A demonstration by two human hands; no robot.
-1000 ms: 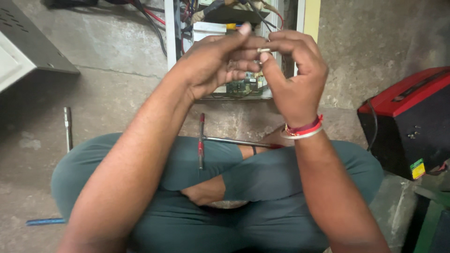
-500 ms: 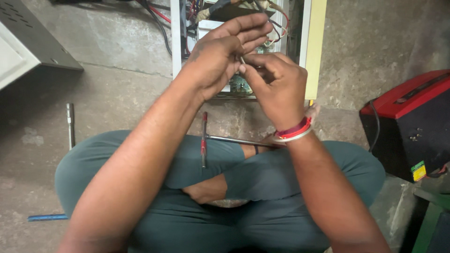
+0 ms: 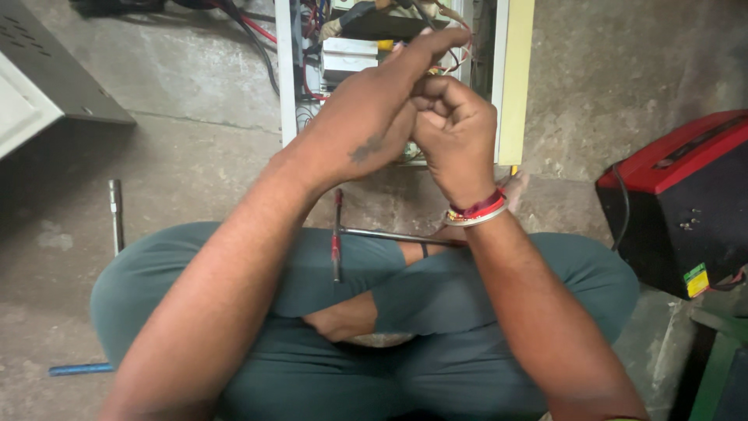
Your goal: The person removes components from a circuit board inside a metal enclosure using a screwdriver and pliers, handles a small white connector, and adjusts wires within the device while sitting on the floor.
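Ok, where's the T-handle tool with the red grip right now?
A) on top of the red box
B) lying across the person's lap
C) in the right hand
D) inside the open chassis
B: the T-handle tool lies across the crossed legs, below both hands, which are raised together over the open chassis.

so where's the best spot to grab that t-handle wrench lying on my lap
Probably by the red crossbar of the T-handle wrench, from above. It lies across the left thigh with its whole length showing, while the steel shaft runs rightward and disappears under the right hand's wrist. The left hand is the nearer one; both hands are now pressed together above.
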